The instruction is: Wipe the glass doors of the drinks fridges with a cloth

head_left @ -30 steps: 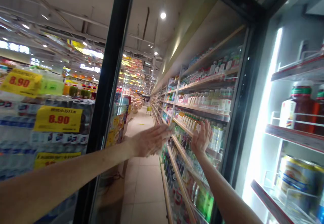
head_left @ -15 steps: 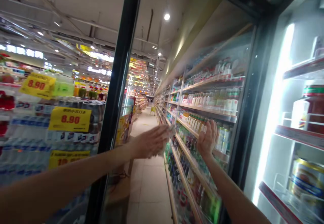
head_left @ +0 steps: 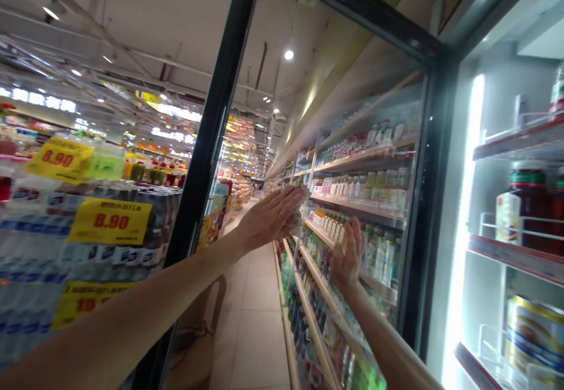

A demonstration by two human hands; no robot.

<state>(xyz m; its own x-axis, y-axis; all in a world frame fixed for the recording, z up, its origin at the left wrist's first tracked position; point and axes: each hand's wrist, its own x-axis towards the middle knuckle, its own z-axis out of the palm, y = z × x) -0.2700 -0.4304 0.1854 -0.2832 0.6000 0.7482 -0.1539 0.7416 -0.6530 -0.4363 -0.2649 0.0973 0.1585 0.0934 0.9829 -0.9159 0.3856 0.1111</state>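
A glass door [head_left: 273, 114] in a dark frame fills the middle of the head view, swung out from a lit cooler. Toward the middle of its pane, my left hand [head_left: 275, 211] holds a pale, crumpled cloth [head_left: 296, 217] under its extended fingers. The cloth appears to lie against the glass and is partly covered by the hand. My right hand [head_left: 348, 255] is raised to the right of it and lower, fingers slightly apart and holding nothing. Whether its palm touches the pane I cannot tell.
On the right, cooler shelves [head_left: 520, 255] hold bottles and cans [head_left: 535, 334]. Beyond the glass, long shelves of drinks [head_left: 361, 193] run along an aisle [head_left: 253, 313]. Stacked bottled water [head_left: 30, 249] with yellow price signs [head_left: 110, 221] stands to the left.
My left hand has moved up the pane with the cloth. My right hand has shifted a little left and down in view. The camera view has also shifted slightly.
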